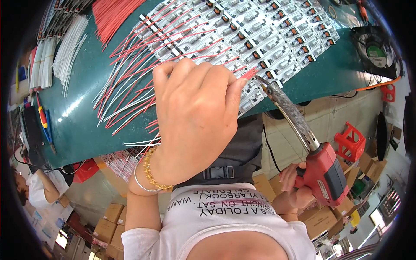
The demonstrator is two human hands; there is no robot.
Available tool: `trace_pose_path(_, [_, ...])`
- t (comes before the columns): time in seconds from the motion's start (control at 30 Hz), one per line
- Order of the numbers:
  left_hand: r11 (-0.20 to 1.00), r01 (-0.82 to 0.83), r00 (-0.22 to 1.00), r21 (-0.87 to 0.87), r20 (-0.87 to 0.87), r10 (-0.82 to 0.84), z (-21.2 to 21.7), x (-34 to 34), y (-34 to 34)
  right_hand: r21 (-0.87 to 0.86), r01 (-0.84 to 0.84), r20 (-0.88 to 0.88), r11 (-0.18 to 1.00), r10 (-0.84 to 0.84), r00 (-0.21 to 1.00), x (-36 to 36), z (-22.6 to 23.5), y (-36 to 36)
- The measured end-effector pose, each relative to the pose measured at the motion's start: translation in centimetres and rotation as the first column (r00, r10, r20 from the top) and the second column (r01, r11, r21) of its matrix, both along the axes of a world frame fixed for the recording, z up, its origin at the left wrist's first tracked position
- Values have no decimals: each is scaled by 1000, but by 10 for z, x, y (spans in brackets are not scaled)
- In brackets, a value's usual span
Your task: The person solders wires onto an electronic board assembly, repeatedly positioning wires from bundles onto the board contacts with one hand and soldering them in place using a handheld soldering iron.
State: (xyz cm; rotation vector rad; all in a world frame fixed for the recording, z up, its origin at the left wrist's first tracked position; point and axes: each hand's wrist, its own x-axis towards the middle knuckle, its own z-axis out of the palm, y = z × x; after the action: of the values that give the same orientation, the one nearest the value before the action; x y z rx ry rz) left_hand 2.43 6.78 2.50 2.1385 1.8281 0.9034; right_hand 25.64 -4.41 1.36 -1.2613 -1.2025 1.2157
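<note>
My left hand (pixel 197 115) reaches over the green work mat, closed, with red wires (pixel 249 73) pinched between thumb and forefinger. The wire ends point at the near right edge of a panel of white circuit boards (pixel 264 39). My right hand (pixel 299 186) is wrapped around the handle of a red and black soldering gun (pixel 327 175). Its long metal barrel slants up so that the tip comes close to the wire ends; I cannot tell whether they touch. Red and white wires (pixel 130 93) fan out from the boards, left of my left hand, which hides some of them.
Bundles of red wires (pixel 113 19) and white wires (pixel 71 45) lie on the mat's far left. A yellow-red handled tool (pixel 42 113) is by the left edge. At the far right stands a black fan (pixel 376 54). A red stool (pixel 351 142) and cardboard boxes (pixel 320 221) are on the floor.
</note>
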Motion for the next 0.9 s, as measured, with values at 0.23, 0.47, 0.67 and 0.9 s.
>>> trace_pose_path(0.23, [1000, 2, 1000, 18, -10, -2, 1, 0, 2, 97, -61, 341, 993, 25, 940, 24, -10, -17])
trace_pose_path(0.47, [1000, 5, 999, 22, -34, -4, -3, 0, 0, -9, -50, 17, 999, 50, 999, -9, 10, 3])
trace_pose_path(0.67, [999, 2, 1000, 36, -11, -2, -3, 0, 1, 19, 1, -18, 1000, -1, 1000, -5, 7, 5])
trace_pose_path(0.9, [999, 8, 1000, 39, -24, -7, -1, 0, 0, 30, 44, -145, 999, -39, 989, -5, 3, 4])
